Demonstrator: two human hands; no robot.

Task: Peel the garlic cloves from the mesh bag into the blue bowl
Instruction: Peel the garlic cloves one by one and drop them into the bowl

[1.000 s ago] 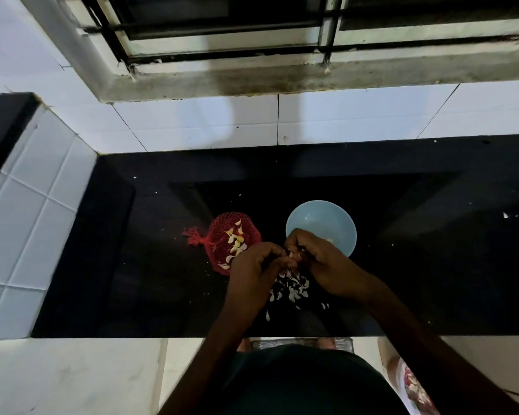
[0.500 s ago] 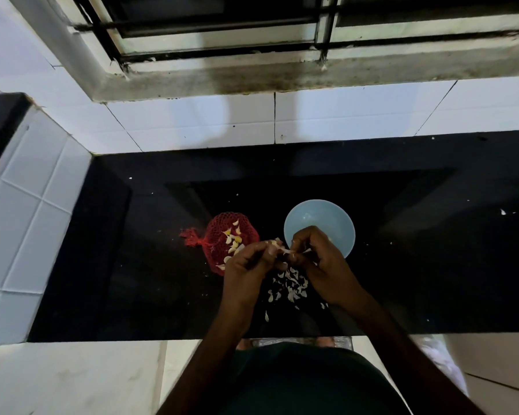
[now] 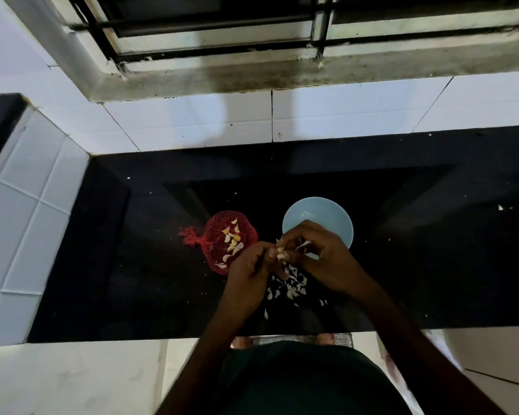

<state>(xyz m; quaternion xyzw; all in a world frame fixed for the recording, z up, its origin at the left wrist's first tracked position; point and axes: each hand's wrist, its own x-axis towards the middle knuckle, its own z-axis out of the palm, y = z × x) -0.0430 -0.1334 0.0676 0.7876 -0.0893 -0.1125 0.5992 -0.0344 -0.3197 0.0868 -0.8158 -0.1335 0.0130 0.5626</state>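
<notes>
We're pinching one garlic clove [image 3: 280, 253] between our left hand [image 3: 247, 266] and right hand [image 3: 327, 260], fingers curled round it. Mesh bag [image 3: 215, 235] lying just left of them, bowl [image 3: 315, 215] just beyond, peels [image 3: 291, 287] underneath.

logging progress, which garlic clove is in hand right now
The clove pinched between the left hand and right hand, by the blue bowl; the other cloves lie on the red mesh bag.

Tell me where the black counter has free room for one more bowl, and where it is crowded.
Widest bare patch of the black counter: right of the blue bowl, only specks. Another: between the red mesh bag and the tiled side wall. Crowded: near bowl and bag, where left hand and right hand work above the peel pile.
</notes>
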